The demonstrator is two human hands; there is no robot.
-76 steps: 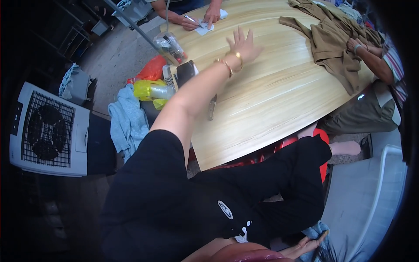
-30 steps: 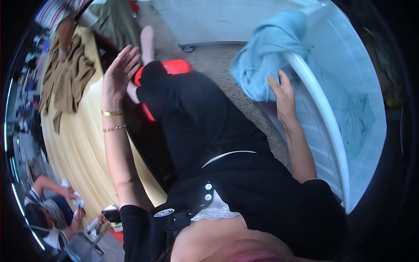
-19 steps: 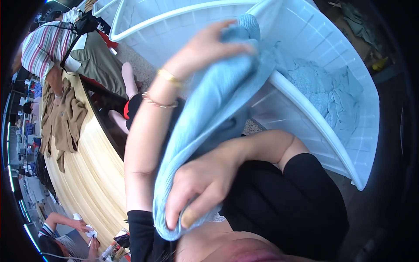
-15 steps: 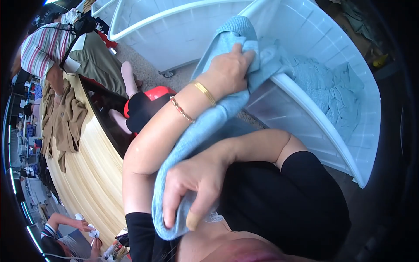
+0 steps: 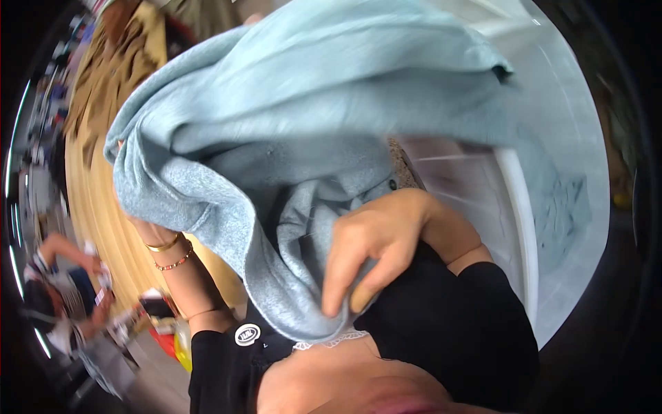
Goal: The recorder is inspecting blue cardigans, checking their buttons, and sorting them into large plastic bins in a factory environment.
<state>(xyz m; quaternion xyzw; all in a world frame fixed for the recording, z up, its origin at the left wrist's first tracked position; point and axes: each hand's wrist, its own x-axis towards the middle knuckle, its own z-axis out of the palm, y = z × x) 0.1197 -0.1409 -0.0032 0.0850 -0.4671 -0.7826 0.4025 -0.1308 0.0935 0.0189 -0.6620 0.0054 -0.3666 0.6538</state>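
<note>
A light blue knit sweater (image 5: 296, 90) is spread out in front of me, its upper part blurred by motion. One small dark button shows on it near the middle. My right hand (image 5: 372, 241) pinches the garment's lower edge between thumb and fingers, close to my chest. My left hand (image 5: 141, 225), with bracelets at the wrist, reaches up under the left side of the sweater. Cloth covers nearly all of that hand, so its fingers are hidden.
On the right stands a white plastic bin (image 5: 516, 207) holding more light blue knitwear (image 5: 562, 214). A wooden table (image 5: 89, 228) runs along the left, with brown garments (image 5: 103, 90) on its far part. Another person (image 5: 69, 276) works at lower left; another's arm shows at the top left.
The sweater has come away from the bin toward the left and opened out. My left hand has swung from the bin's rim to the left, under the cloth. My right hand still pinches the edge.
</note>
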